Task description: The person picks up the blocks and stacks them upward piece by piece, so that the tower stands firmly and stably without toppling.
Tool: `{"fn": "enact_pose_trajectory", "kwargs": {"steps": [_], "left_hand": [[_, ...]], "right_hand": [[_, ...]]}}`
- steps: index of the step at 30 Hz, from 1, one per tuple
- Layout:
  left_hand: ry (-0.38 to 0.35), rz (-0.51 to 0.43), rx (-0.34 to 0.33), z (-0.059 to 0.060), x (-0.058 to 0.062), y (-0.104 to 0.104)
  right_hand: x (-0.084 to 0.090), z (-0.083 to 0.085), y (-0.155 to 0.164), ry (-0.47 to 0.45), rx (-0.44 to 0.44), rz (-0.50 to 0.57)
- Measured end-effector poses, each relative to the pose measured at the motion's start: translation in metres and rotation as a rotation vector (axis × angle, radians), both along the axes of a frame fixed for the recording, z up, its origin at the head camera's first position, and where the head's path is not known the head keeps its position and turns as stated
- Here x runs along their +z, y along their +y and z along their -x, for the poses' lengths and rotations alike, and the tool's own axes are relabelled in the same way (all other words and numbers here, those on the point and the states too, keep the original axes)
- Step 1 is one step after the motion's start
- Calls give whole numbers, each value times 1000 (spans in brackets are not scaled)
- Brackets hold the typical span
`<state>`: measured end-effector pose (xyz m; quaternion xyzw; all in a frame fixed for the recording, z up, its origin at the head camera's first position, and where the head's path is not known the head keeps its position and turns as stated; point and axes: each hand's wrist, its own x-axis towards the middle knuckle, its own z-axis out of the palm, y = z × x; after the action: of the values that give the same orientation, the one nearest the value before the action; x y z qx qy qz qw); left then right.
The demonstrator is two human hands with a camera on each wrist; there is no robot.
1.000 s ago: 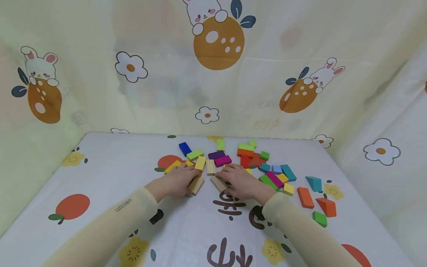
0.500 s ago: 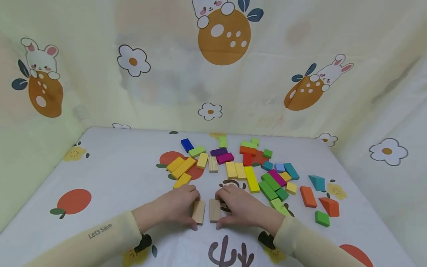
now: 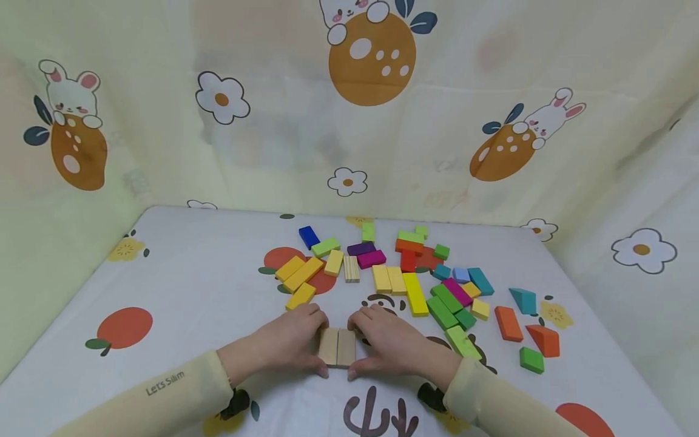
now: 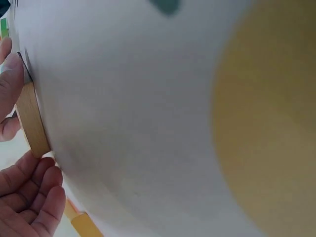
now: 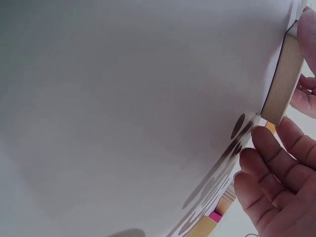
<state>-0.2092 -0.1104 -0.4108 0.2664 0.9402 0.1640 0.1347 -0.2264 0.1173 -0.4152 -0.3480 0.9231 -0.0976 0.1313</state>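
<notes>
Viewing from the head camera, two plain wooden blocks [image 3: 337, 347] lie flat and side by side, long edges touching, on the printed tablecloth [image 3: 180, 285]. The left hand [image 3: 292, 343] grips the left block of the pair, thumb at its near end and fingers curled over its far end; the right hand [image 3: 384, 343] grips the right block in mirror fashion, so both hands are clamped on the pair. Beyond the pair lies a scatter of coloured blocks: a long yellow block [image 3: 415, 294] just behind the right hand, a striped wooden block [image 3: 351, 269] farther behind the pair, a dark blue block [image 3: 308, 237] at the far edge of the scatter, and orange blocks [image 3: 526, 331] well to the right of the pair. The left wrist view, filled mostly by blurred cloth, shows only one edge of a wooden block [image 4: 33, 121] between a thumb and fingers [image 4: 39, 197]. The right wrist view likewise shows one end of a wooden block [image 5: 284, 81] with fingers [image 5: 276, 163] just beside it, and a strip of magenta block [image 5: 215, 216] behind, which the left wrist view lacks.
</notes>
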Motion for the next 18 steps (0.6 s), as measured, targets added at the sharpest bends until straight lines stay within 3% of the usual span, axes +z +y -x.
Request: {"fn": "enact_pose_trajectory", "kwargs": {"steps": [18], "left_hand": [[-42,6,4,1,2,1]], "right_hand": [[2,2,1,-40,10,-9]]}}
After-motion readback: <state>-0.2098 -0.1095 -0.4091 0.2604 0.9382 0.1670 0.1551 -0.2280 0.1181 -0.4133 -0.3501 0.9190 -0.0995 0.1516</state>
